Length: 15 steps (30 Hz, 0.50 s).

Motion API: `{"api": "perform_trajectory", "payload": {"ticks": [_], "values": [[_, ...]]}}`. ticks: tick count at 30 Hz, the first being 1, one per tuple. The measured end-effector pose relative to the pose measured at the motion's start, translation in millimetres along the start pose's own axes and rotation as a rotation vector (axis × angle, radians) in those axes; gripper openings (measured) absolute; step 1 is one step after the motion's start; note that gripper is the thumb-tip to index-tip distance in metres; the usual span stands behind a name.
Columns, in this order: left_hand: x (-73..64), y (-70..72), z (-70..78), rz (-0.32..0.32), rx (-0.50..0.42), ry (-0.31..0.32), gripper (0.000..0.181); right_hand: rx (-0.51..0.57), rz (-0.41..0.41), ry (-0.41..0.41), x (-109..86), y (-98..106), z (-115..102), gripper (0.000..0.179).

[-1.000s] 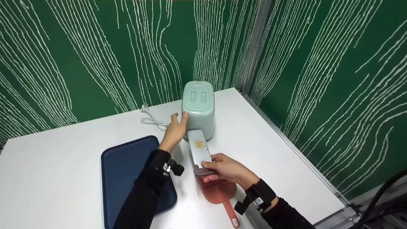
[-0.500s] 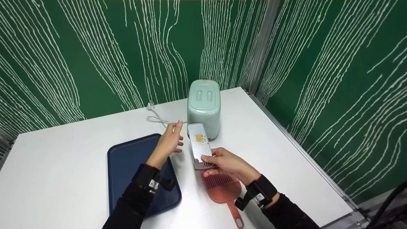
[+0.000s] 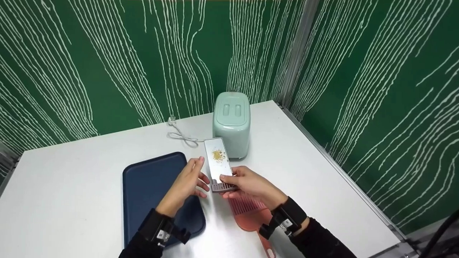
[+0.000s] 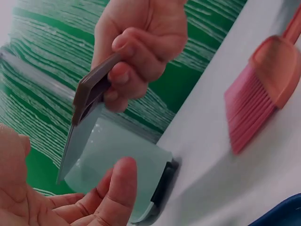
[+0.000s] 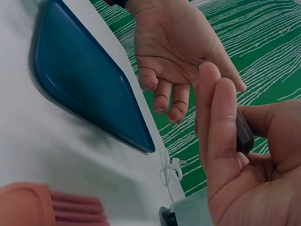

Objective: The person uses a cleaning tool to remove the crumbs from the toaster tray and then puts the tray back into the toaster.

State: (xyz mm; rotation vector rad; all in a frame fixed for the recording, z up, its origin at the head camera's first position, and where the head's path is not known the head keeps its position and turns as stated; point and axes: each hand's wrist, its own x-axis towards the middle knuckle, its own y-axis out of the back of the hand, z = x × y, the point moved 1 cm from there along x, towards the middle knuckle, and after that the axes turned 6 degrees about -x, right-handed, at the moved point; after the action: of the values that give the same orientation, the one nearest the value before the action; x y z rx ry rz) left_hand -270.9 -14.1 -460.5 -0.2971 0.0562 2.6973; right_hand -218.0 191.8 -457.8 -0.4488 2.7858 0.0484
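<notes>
My right hand [image 3: 252, 184] pinches the near end of a toaster crumb tray [image 3: 214, 168], a flat metal plate with a grey-brown slotted handle. Golden crumbs [image 3: 217, 155] lie on the plate. Thumb is on top, fingers underneath. My left hand [image 3: 186, 181] hovers just left of the tray with relaxed fingers and holds nothing; in the right wrist view the left palm [image 5: 174, 52] shows. Behind the tray stands a mint-green toaster [image 3: 232, 125]. In the left wrist view the tray [image 4: 81, 141] is seen from its edge, raised off the table.
Below the right hand lies an orange-red brush [image 3: 251, 215] with pink bristles, its head partly covered. A dark blue tray [image 3: 154, 193] rests on the white table [image 3: 71, 193] to the left. The toaster's cord and plug [image 3: 173, 122] lie at the back, near green walls.
My left hand has left the toaster's side and come back towards me, beside the crumb tray. My right hand has shifted the crumb tray slightly left, away from the toaster.
</notes>
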Motion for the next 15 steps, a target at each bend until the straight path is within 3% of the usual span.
{"api": "perform_trajectory", "payload": {"ticks": [7,15], "values": [[-24.2,1.2,-8.9,-0.046,-0.051,-0.014,0.050,-0.086,-0.017,0.041,10.7,-18,-3,0.027],[-39.9,8.1,-13.6,-0.069,-0.082,-0.007,0.052,-0.175,-0.030,0.065,20.9,-36,-6,0.021]]}}
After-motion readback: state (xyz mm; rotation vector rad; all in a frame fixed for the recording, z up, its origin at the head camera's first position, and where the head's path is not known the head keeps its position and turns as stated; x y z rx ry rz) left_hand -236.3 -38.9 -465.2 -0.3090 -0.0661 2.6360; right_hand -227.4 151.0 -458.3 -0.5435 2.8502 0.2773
